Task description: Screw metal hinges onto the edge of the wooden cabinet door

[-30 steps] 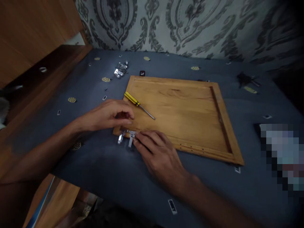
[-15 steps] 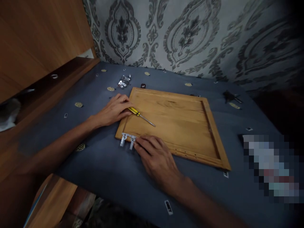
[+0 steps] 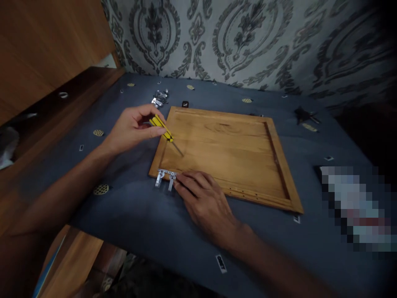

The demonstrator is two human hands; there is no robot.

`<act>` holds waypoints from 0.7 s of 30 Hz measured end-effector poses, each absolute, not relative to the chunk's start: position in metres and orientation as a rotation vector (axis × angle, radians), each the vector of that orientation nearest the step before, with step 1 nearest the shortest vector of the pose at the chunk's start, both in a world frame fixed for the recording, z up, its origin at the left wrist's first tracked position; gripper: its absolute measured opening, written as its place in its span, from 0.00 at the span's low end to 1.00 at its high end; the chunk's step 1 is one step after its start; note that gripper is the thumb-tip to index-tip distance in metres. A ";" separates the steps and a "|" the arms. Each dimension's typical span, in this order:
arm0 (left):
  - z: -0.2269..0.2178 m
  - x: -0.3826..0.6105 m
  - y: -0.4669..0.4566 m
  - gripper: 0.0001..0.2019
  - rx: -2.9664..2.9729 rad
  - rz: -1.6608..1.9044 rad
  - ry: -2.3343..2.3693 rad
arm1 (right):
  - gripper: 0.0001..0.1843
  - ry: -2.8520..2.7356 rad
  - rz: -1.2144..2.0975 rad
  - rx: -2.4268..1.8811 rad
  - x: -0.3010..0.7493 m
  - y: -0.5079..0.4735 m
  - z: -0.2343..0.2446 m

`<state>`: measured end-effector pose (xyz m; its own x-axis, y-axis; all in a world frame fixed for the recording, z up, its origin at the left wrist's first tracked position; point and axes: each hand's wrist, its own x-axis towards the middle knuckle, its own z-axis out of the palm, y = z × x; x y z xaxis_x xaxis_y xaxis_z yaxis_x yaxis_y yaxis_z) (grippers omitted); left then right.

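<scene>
A yellow-and-black screwdriver is gripped at its handle between the thumb and fingers of my left hand. Its shaft slants down over the left part of a framed wooden cabinet door, which lies flat. Two metal hinges sit at the door's near left corner, their arms sticking out past the edge. My right hand lies over the near edge, its thumb and forefinger closed against the right-hand hinge; the other fingers rest bent on the wood. The screwdriver tip is apart from the hinges.
Several loose metal hinges lie in a pile beyond the door, near a small black item. A dark object is at the far right. A blurred-out item lies on the patterned blue tablecloth. Wooden furniture stands left.
My left hand has lifted off the door and moved left, turning palm inward, and the screwdriver now points more steeply down. My right hand stays at the hinge.
</scene>
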<state>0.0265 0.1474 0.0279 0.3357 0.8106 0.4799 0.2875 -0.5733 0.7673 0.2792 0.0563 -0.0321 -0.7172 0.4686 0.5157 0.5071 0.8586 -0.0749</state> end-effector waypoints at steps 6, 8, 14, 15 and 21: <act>0.054 0.042 0.119 0.13 1.882 1.247 0.838 | 0.14 -2.517 -0.102 -0.733 0.279 0.056 -0.030; 0.057 0.048 0.111 0.13 1.903 1.270 0.893 | 0.15 -2.515 -0.114 -0.729 0.279 0.055 -0.029; 0.055 0.054 0.105 0.09 2.035 1.243 0.923 | 0.13 -2.509 -0.119 -0.734 0.280 0.056 -0.030; 0.054 0.054 0.105 0.08 2.045 1.235 0.922 | 0.13 -2.512 -0.108 -0.731 0.280 0.056 -0.030; 0.053 0.051 0.107 0.09 2.070 1.245 0.919 | 0.15 -2.529 -0.077 -0.727 0.280 0.056 -0.030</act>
<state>0.0510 0.1070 0.0530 0.3370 0.7813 0.5254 0.2720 -0.6150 0.7401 0.2804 0.0562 -0.0301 -0.7304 0.4829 0.4831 0.5114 0.8554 -0.0818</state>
